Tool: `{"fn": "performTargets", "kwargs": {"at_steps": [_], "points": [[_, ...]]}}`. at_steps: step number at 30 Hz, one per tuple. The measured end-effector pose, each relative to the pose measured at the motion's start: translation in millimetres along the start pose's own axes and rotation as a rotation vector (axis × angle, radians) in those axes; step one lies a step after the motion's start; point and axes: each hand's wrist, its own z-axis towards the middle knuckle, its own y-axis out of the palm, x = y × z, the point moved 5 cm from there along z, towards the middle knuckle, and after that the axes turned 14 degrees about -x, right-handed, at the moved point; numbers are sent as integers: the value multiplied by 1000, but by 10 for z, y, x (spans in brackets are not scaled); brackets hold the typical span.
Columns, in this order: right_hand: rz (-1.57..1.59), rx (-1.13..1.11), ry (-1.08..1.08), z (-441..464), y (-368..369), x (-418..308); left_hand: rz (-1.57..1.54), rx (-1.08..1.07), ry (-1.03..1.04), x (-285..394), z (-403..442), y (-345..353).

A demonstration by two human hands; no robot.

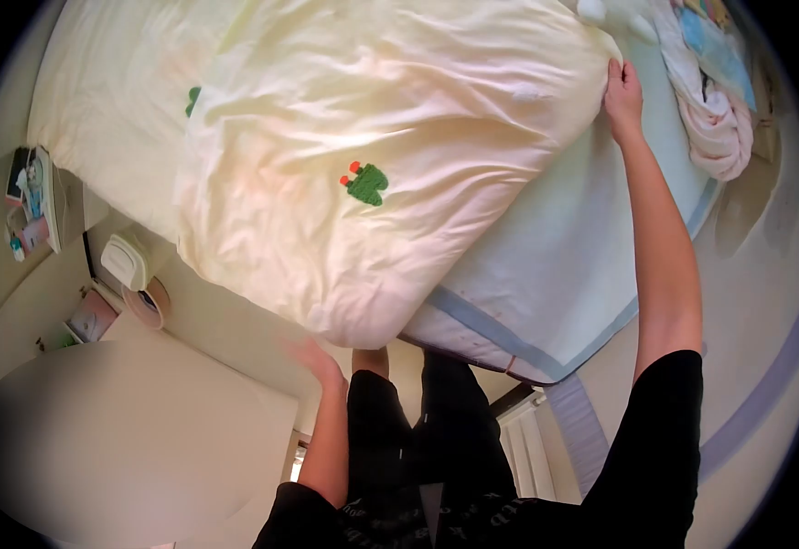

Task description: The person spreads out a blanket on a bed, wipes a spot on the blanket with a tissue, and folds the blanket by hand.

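A cream quilt (280, 119) with green and red patches lies over much of the bed, wrinkled in the middle. At its upper right corner my right hand (623, 96) is closed on the quilt's edge, arm stretched out. My left hand (312, 359) is smeared by motion, just below the quilt's near edge, and its fingers cannot be made out. Under the quilt, the pale blue mattress cover (555, 247) with a grey-blue border shows on the right side.
Bundled pink and white cloth (719, 137) lies at the bed's upper right. A small shelf with items (50, 206), a white lidded bin (127, 262) and a round basket (148, 302) stand at left. A pale surface (189, 412) is at lower left.
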Motion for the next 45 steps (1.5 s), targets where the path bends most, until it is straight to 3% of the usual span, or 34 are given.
{"fn": "performTargets", "kwargs": {"at_steps": [2,5,6,8,11,14,15,17,20,22,23,27,28,31,34,37,38,41,44,45], "points": [[23,-65,126,1,44,37,-595,-361,-599,-66,-466,206],[-183,-8,56,-37,22,42,-572,-394,-562,-630,-551,610],[-286,38,-11,-62,31,8,-701,-318,-524,-619,-556,687],[-350,61,-19,-118,10,-103,-952,-157,-439,-473,-410,931],[-414,58,-28,-77,-71,-144,-1104,-134,-440,186,-287,942],[-404,-23,67,-21,-121,-140,-922,-176,-261,-380,176,799],[-394,-58,115,-16,-135,-146,-851,-156,-290,-364,162,768],[-557,-27,12,-45,-151,-261,-706,-122,-347,-311,144,713],[-741,128,35,79,-390,-363,-360,7,-229,-550,412,357],[-777,170,78,257,-524,-412,-484,134,-311,-415,488,-83],[-771,146,86,320,-573,-439,-380,158,-270,-475,618,-219],[-776,139,117,472,-491,105,-127,221,-211,-733,675,-200],[-761,108,209,445,-418,179,-99,232,-221,-760,599,-145],[-659,205,136,371,-309,220,168,-81,-203,-895,378,7],[-387,4,24,339,-135,15,-329,-138,-311,-990,333,123],[-559,-22,-222,272,180,-308,-666,-65,-348,-538,392,128],[-717,-178,-9,318,196,-346,-494,-56,-309,-514,472,105],[-941,-66,-116,507,187,-408,-98,-10,-224,-605,733,-16],[-963,-96,14,562,185,-467,80,14,-250,-586,701,-96],[-978,5,59,520,204,-489,144,-15,-277,-733,775,-27]]}}
